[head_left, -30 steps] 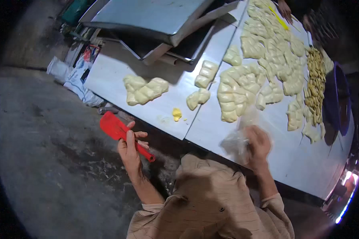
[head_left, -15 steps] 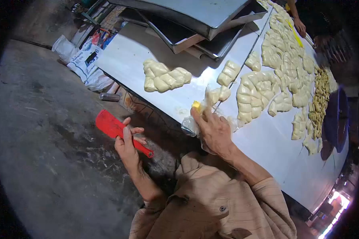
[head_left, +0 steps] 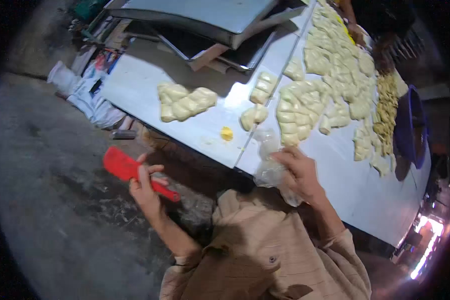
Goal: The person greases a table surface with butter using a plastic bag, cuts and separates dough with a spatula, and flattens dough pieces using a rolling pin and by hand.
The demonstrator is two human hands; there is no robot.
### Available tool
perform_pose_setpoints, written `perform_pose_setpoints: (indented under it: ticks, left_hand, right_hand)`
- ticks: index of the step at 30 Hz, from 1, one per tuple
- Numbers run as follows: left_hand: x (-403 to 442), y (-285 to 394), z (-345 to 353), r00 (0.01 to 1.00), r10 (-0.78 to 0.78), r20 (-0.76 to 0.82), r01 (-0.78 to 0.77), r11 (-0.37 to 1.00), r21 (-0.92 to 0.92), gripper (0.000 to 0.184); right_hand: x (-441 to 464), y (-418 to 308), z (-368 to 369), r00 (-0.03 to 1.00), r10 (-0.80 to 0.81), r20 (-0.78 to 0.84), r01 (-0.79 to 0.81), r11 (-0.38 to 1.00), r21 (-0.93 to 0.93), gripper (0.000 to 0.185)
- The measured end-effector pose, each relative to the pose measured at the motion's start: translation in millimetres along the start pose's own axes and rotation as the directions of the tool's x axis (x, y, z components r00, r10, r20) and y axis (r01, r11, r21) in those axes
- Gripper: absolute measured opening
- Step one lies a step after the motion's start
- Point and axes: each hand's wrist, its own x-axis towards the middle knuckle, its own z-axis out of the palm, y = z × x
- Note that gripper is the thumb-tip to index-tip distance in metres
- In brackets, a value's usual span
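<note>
Left hand (head_left: 146,186) closed around handle of red scraper (head_left: 119,163); thumb lies along it, other fingers partly spread on its far side. Scraper is over the floor (head_left: 60,210), off the near-left edge of the white table (head_left: 355,200), blade pointing left, handle end to the right.

Right hand (head_left: 300,172) pinches a clear, crumpled plastic bag (head_left: 269,175) between thumb and fingers. Bag sits at the table's near edge, part of it spreading toward the far side; cannot tell whether it touches the tabletop.

Yellow lump (head_left: 227,133) on the table, left of the bag and apart from it. Small dough piece (head_left: 253,116) just beyond the lump, to its right; scored dough block (head_left: 263,88) farther back. Wide dough slab (head_left: 186,102) to the left. Large dough spread (head_left: 301,107) covers much of the far right, with a strip of small brownish pieces (head_left: 386,107) along its right side. Purple basin (head_left: 403,132) right of that strip.

Stacked metal trays (head_left: 190,17) at far left, set at angles. Co-worker's hand (head_left: 356,34) at far right by the dough spread, grip cannot be told. White bags (head_left: 92,100) left of the table.
</note>
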Motion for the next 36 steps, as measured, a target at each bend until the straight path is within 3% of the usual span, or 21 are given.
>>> perform_pose_setpoints:
  ticks: [2,5,8,10,14,20,22,25,26,27,28,30,32,33,35,36]
  left_hand:
    - [3.8,-7.1,-8.4,0.999,0.037,0.008,-0.037,0.999,0.031,0.041]
    - [11.0,-16.0,-9.6,1.0,0.003,-0.003,-0.002,0.999,0.044,0.041]
    - [17.5,-16.9,6.2,0.999,-0.004,0.047,0.001,0.998,0.059,0.042]
    - [15.0,-9.5,19.5,0.994,0.005,0.109,-0.014,0.997,0.076,0.043]
    - [15.0,7.0,35.6,0.988,0.029,0.151,-0.049,0.99,0.132,0.043]
    - [9.8,7.0,45.3,0.981,0.048,0.186,-0.066,0.993,0.097,0.042]
    - [4.5,9.0,48.0,0.982,0.042,0.181,-0.057,0.995,0.077,0.041]
    - [3.3,7.9,39.8,0.992,0.035,0.124,-0.055,0.986,0.16,0.043]
    - [2.8,9.6,41.0,0.993,0.046,0.109,-0.066,0.98,0.188,0.043]
    - [3.4,9.7,39.8,0.99,0.061,0.129,-0.083,0.981,0.175,0.043]
    - [3.4,8.3,36.8,0.986,0.074,0.147,-0.098,0.982,0.161,0.043]
    - [2.6,5.3,36.4,0.986,0.069,0.151,-0.091,0.985,0.147,0.043]
    - [5.1,5.7,41.7,0.984,0.028,0.179,-0.06,0.983,0.172,0.042]
    - [-4.4,11.5,59.8,0.986,0.037,0.163,-0.064,0.984,0.164,0.042]
    - [-1.2,14.9,69.1,0.97,0.055,0.237,-0.104,0.975,0.198,0.044]
    - [-1.7,15.9,72.5,0.965,0.065,0.254,-0.12,0.97,0.211,0.045]
  right_hand:
    - [-37.1,17.3,-33.1,0.968,0.182,-0.172,-0.167,0.981,0.101,0.044]
    - [-90.1,34.1,-64.1,0.817,0.411,-0.405,-0.533,0.805,-0.259,0.049]
    - [-125.6,64.8,-38.3,0.796,0.463,-0.391,-0.602,0.675,-0.426,0.054]
    - [-125.0,48.4,-19.7,0.864,0.383,-0.327,-0.503,0.685,-0.527,0.056]
    - [-163.1,45.3,-15.4,0.876,0.411,-0.253,-0.482,0.729,-0.486,0.054]
    - [-183.7,61.4,-63.1,0.614,0.702,-0.361,-0.783,0.599,-0.168,0.045]
    - [-174.9,73.6,-65.5,0.445,0.646,-0.62,-0.685,0.692,0.228,0.041]
    - [-154.7,75.4,-63.4,0.35,0.674,-0.65,-0.451,0.73,0.514,0.043]
    - [-157.8,95.5,-48.1,0.422,0.664,-0.617,-0.63,0.704,0.326,0.052]
    - [-142.0,88.9,-37.7,0.555,0.606,-0.57,-0.765,0.641,-0.064,0.061]
    - [-118.4,79.6,-22.7,0.668,0.579,-0.467,-0.743,0.49,-0.455,0.07]
    - [-91.4,95.0,3.9,0.656,0.579,-0.485,-0.754,0.521,-0.399,0.082]
    - [-45.8,64.9,27.7,0.866,0.387,-0.316,-0.495,0.746,-0.445,0.088]
    - [-24.0,43.5,45.1,0.854,0.421,-0.306,-0.487,0.854,-0.183,0.085]
    - [-21.5,26.4,42.3,0.926,0.237,-0.294,-0.322,0.902,-0.287,0.074]
    - [-31.5,33.6,33.7,0.934,0.234,-0.27,-0.316,0.894,-0.317,0.07]
